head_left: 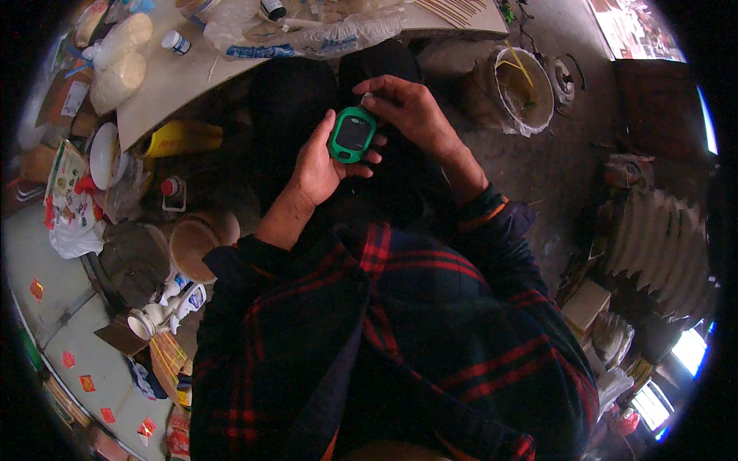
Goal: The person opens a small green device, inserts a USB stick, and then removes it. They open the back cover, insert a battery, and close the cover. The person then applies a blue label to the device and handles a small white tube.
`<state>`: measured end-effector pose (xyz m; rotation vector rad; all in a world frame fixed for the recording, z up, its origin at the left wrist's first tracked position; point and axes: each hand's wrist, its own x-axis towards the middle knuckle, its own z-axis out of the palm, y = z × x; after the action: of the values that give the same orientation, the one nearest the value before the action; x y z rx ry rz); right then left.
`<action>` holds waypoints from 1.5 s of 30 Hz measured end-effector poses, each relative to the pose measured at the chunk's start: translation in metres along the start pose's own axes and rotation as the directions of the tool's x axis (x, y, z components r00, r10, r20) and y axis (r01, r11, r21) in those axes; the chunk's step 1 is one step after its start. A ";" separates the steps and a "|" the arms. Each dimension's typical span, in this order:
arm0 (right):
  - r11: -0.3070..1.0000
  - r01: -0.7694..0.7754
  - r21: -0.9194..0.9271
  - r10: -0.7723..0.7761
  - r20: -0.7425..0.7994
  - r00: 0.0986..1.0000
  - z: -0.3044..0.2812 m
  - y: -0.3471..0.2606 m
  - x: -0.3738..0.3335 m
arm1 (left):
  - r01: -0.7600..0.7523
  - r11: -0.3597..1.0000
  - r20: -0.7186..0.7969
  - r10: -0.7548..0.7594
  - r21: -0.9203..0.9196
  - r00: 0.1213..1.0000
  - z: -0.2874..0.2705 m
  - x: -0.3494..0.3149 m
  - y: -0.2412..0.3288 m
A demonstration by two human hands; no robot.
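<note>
My left hand (314,163) holds a small green handheld device (353,135) above my lap, its face turned up. It has a dark oblong screen and a button at its lower end, and it looks like a blood glucose meter. At the device's top end the fingertips of my right hand (407,111) are closed in a pinch. A small pale bit (366,98) shows at those fingertips, too small to name. My left thumb lies along the device's left side, and fingers show past its right edge.
Ahead, a table (231,83) bears a clear plastic bag (307,32), a small white bottle (176,42) and thin sticks (453,11). A lined bucket (525,91) stands on the floor at the right. Left are a yellow container (184,139) and a brown tub (192,247).
</note>
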<state>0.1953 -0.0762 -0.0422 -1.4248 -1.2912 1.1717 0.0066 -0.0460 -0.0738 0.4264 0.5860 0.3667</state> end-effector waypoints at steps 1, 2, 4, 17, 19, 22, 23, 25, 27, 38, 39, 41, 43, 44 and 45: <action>1.000 0.015 -0.010 -0.015 -0.006 1.000 0.000 0.001 0.000 | 0.004 1.000 0.006 -0.005 0.004 1.000 0.000 0.000 0.000; 0.999 0.029 -0.021 -0.030 -0.011 0.999 0.001 0.001 0.001 | 0.006 1.000 0.009 -0.006 0.009 1.000 -0.001 -0.001 0.001; 0.999 0.034 -0.023 -0.035 -0.015 0.999 0.001 0.004 0.002 | 0.010 1.000 -0.011 -0.010 0.027 1.000 -0.001 -0.001 0.001; 0.998 0.043 -0.037 -0.043 -0.018 0.999 0.000 0.007 0.003 | -0.031 0.994 -0.044 0.035 0.103 0.998 0.002 -0.005 -0.002; 0.997 0.062 -0.037 -0.062 -0.025 0.998 -0.001 0.007 0.003 | -0.041 0.993 -0.050 0.047 0.110 0.998 0.003 -0.008 -0.003; 0.996 0.070 -0.063 -0.072 -0.025 0.997 -0.002 0.008 0.003 | -0.070 0.982 -0.043 0.079 0.175 0.996 0.005 -0.014 -0.002; 0.996 0.067 -0.056 -0.069 -0.029 0.997 -0.002 0.008 0.004 | -0.096 0.974 -0.023 0.102 0.208 0.994 0.006 -0.017 -0.001; 0.998 0.055 -0.036 -0.056 -0.032 0.998 -0.002 0.007 0.004 | -0.119 0.952 -0.030 0.132 0.283 0.991 0.009 -0.024 0.000; 0.999 0.038 -0.007 -0.038 -0.032 0.999 -0.001 0.007 0.003 | -0.138 0.911 -0.010 0.154 0.388 0.988 0.011 -0.030 0.001; 0.992 0.090 -0.089 -0.090 0.006 0.996 -0.002 0.009 0.004 | -0.158 0.903 0.007 0.169 0.401 0.986 0.010 -0.029 0.000; 0.990 0.089 -0.111 -0.087 0.018 0.996 -0.002 0.010 0.004 | -0.162 0.910 0.011 0.171 0.382 0.985 0.010 -0.029 0.000; 0.991 0.079 -0.108 -0.077 0.023 0.997 -0.003 0.010 0.005 | -0.170 0.914 0.016 0.177 0.367 0.984 0.011 -0.029 0.000; 0.989 0.087 -0.117 -0.085 0.022 0.996 -0.003 0.010 0.005 | -0.185 0.910 0.025 0.190 0.370 0.982 0.011 -0.029 0.000; 0.987 0.100 -0.123 -0.098 0.021 0.995 -0.003 0.010 0.005 | -0.180 0.912 0.022 0.185 0.370 0.983 0.011 -0.029 0.000; 0.984 0.118 -0.135 -0.116 0.019 0.993 -0.003 0.010 0.005 | -0.180 0.914 0.024 0.184 0.363 0.983 0.011 -0.028 0.000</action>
<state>0.1998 -0.0723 -0.0520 -1.4199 -1.4657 1.0316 -0.0086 -0.0616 -0.0525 0.8414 0.6283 0.4403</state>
